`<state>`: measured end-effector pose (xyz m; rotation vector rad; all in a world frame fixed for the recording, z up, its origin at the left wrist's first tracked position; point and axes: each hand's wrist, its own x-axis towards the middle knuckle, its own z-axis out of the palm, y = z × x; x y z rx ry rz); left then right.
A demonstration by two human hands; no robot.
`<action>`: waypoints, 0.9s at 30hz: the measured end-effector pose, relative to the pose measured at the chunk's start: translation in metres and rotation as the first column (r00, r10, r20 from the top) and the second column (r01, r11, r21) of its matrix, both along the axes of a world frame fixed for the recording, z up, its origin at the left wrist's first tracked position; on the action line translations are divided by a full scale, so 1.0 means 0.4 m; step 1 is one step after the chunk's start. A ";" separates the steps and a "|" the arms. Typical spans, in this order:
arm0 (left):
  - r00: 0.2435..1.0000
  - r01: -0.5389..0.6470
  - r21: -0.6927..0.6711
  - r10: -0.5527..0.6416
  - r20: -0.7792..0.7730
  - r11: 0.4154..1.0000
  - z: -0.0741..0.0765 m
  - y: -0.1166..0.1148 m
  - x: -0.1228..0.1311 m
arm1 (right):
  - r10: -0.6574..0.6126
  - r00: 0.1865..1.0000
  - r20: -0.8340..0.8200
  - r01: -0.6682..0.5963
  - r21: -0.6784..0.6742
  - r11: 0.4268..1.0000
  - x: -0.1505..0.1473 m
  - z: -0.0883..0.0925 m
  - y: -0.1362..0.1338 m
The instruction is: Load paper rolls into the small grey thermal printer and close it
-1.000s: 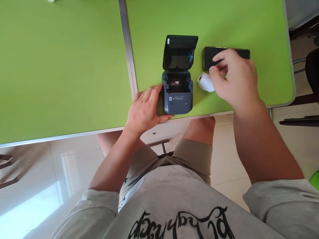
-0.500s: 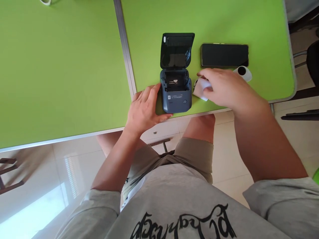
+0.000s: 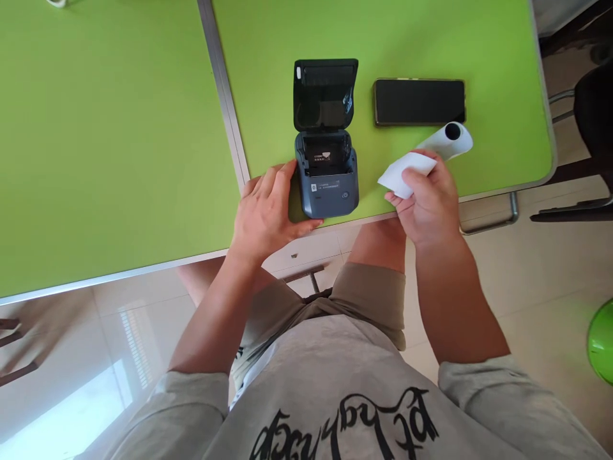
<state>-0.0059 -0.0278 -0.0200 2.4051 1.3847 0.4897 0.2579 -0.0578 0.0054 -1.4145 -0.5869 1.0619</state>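
Note:
A small dark blue printer sits near the front edge of the green table, its black lid swung up and the paper bay empty. My left hand rests flat against the printer's left side, fingers stretched out. My right hand is closed on the loose end of a white paper strip. That strip runs back to a white paper roll lying on the table to the right of the printer.
A black phone lies face up behind the roll. A metal seam divides two tabletops. The table's front edge is just past the printer, above my knees. A dark chair stands at the far right, and a green object sits on the floor.
My right hand drew back from the phone toward the table edge, pulling the paper's end so the roll unwound and rolled right. My left hand stayed on the printer.

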 end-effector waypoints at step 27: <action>1.000 -0.026 -0.038 0.026 -0.009 0.999 0.000 0.008 0.004 | 0.138 0.965 -0.223 -0.130 0.053 0.990 0.014 -0.016 -0.008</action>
